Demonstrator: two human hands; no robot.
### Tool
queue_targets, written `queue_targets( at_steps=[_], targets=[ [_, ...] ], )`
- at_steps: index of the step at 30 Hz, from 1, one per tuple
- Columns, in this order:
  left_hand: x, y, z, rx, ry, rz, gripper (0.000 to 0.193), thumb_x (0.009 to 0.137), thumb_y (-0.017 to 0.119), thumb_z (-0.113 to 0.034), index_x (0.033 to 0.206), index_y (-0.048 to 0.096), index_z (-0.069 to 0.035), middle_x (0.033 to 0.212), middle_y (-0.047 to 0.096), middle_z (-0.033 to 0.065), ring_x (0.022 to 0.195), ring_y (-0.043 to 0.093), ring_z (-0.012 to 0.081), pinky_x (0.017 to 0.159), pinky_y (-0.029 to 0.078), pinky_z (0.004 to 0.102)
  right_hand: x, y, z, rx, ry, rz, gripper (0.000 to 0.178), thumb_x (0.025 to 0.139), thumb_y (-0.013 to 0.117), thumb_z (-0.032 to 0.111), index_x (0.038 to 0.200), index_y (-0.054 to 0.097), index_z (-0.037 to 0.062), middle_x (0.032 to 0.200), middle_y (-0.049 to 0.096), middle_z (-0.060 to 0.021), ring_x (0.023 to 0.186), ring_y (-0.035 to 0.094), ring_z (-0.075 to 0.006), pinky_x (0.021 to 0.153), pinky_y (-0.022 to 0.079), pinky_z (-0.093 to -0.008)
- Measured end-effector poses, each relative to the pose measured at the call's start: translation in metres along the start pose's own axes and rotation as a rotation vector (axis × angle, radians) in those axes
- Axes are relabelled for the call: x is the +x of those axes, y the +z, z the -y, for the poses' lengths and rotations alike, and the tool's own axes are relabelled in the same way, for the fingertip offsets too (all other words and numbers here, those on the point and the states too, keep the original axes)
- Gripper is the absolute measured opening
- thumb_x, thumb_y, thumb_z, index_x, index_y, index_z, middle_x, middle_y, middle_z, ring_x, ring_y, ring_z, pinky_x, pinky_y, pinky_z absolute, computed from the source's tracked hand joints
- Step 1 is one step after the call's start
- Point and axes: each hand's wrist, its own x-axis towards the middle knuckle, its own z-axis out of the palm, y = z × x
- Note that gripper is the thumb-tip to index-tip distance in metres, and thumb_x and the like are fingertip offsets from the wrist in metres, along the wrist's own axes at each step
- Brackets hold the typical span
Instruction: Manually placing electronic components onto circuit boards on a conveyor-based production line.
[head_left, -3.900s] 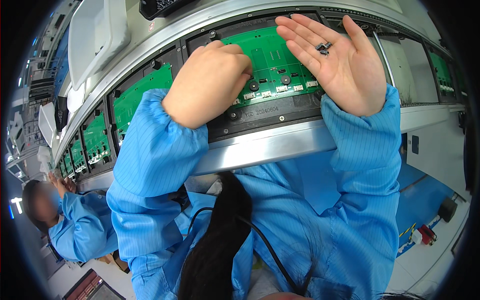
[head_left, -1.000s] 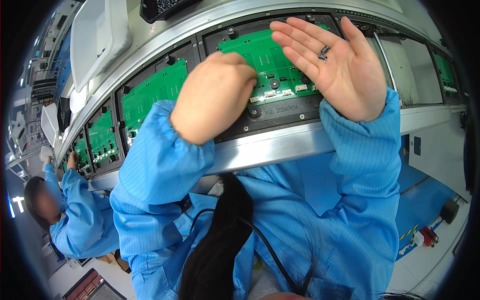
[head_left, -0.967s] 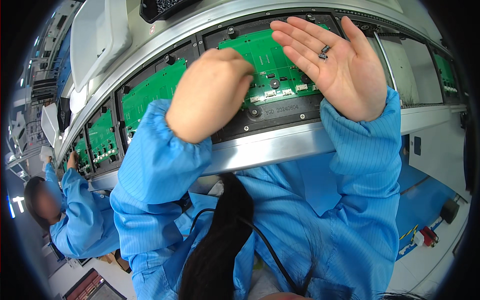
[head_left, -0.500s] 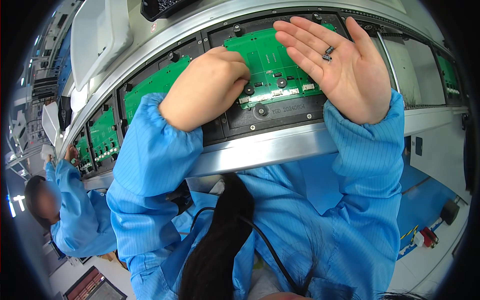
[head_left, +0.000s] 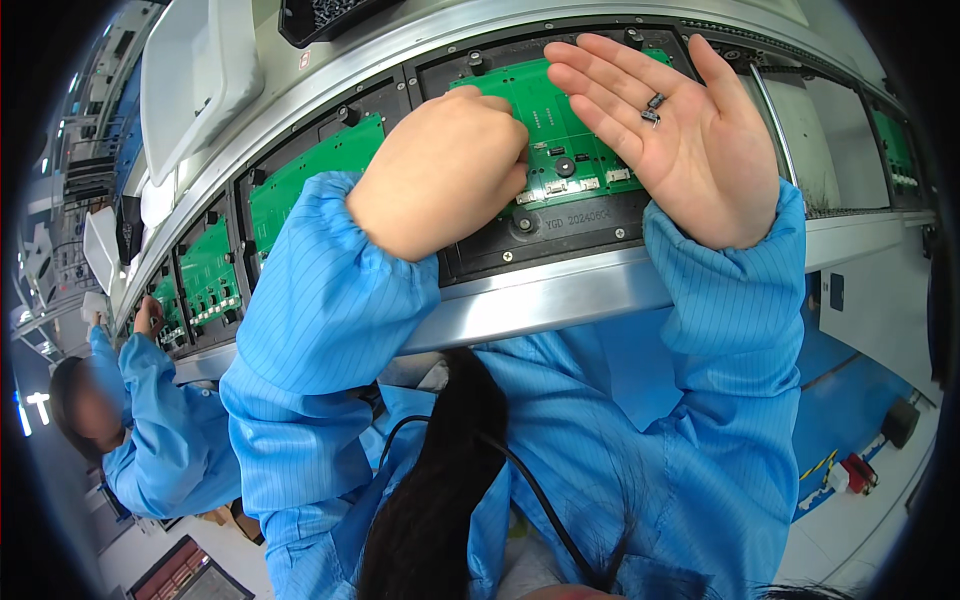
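The flat green rectangular circuit board (head_left: 560, 130) lies in a black fixture tray (head_left: 560, 235) on the curved metal conveyor rail (head_left: 560, 295). The left hand (head_left: 440, 170) is curled, knuckles up, its fingertips pressing on the board's left part; whether it pinches anything I cannot tell. The right hand (head_left: 680, 130) is held flat and palm-up over the board's right side, with a few tiny dark metal parts (head_left: 653, 108) loose on the palm. Those parts look light and easily spilled or dropped, best pinched singly between fingertips. The board seems stiff but fragile; its bare edges are safest. Left of the board, more green boards (head_left: 300, 190) sit in trays, where another person's blue sleeve (head_left: 150, 420) works.
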Motion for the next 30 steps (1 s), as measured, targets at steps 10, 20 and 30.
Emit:
queue_targets(
  at_steps=[10,20,30],
  targets=[
    [-0.004,-0.008,-0.001,-0.113,-0.066,-0.017,0.01,0.075,0.063,-0.009,0.075,0.067,0.001,0.08,0.064,0.0129,0.075,0.059,0.031,0.074,0.05,0.0358,-0.003,0.004,0.001,-0.003,-0.021,-0.009,0.064,0.101,0.024,0.036,0.14,0.019,-0.0144,0.145,0.023,-0.0336,0.136,0.028,-0.0389,0.115,0.024,-0.0444],
    [-0.058,-0.013,-0.014,-0.175,-0.018,0.014,0.009,0.077,0.065,-0.006,0.085,0.064,0.0,0.088,0.059,0.0105,0.077,0.053,0.0266,0.072,0.047,0.0331,-0.003,0.004,-0.012,-0.135,-0.142,-0.291,0.044,0.101,0.034,0.034,0.11,0.052,-0.0047,0.088,0.055,-0.0137,0.065,0.051,-0.0139,0.055,0.045,-0.0241],
    [-0.053,0.033,-0.035,-0.012,0.116,-0.164,0.009,0.076,0.057,-0.01,0.081,0.057,-0.003,0.085,0.055,0.0114,0.078,0.05,0.0258,0.075,0.045,0.0327,-0.085,0.015,-0.033,-0.989,-0.291,-0.608,0.025,0.094,0.052,0.018,0.077,0.062,0.0028,0.051,0.041,0.0029,0.044,0.028,-0.0051,0.038,0.02,-0.0198]
  ],
)
